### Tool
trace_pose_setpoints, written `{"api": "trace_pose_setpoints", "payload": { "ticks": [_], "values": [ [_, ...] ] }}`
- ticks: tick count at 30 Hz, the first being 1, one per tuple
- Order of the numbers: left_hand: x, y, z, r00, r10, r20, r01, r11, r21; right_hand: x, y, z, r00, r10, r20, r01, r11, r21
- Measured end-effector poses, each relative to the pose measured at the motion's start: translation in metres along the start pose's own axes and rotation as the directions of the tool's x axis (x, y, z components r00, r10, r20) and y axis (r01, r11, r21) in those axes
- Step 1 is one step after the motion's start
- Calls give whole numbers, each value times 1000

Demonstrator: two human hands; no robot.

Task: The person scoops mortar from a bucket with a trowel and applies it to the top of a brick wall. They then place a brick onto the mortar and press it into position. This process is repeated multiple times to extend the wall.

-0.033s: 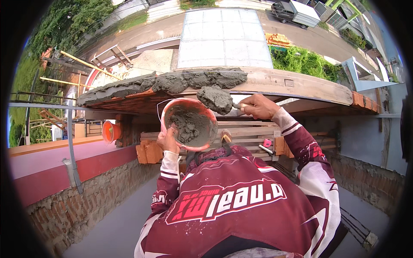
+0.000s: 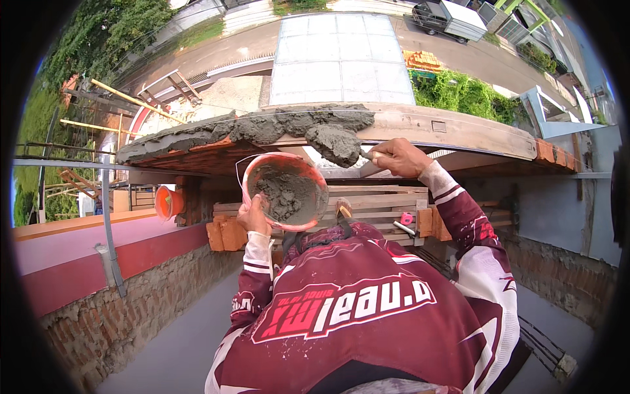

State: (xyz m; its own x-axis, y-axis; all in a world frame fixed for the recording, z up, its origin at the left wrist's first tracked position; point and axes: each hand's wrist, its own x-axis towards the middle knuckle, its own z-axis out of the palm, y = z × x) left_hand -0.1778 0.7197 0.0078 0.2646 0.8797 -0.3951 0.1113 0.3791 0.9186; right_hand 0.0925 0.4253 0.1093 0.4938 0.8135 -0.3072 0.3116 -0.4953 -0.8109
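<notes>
My left hand grips the near left rim of a red-orange bucket, thumb inside and fingers outside. The bucket is tilted and holds wet grey mortar. My right hand is closed round the handle of a trowel. A thick lump of mortar covers the blade and hides it. This lump hangs right at the near edge of the wall top, just below a row of mortar heaped along it. Whether the two lumps touch, I cannot tell.
Right of the heaped mortar runs a pale plank-like wall top, a thin string above it. Below me are wooden slats, stacked bricks and a pink tape measure. An orange bucket hangs at left. Beyond the wall lies a drop toward a street.
The loaded trowel and my right hand have moved slightly right and closer to the wall top. The bucket has shifted slightly left and down with my left hand.
</notes>
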Motion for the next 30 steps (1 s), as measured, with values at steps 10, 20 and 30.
{"api": "trace_pose_setpoints", "payload": {
  "ticks": [10,20,30],
  "values": [
    [16,-17,-16,981,22,-194,-12,999,53,-60,112,-57,817,-233,-527,-314,586,-747],
    [36,-40,-4,868,445,-222,-351,864,361,8,6,84,985,-169,29,153,784,-602],
    [30,21,-31,870,490,-61,-490,872,16,98,-59,224,854,-392,342,516,563,-645]
  ]
}}
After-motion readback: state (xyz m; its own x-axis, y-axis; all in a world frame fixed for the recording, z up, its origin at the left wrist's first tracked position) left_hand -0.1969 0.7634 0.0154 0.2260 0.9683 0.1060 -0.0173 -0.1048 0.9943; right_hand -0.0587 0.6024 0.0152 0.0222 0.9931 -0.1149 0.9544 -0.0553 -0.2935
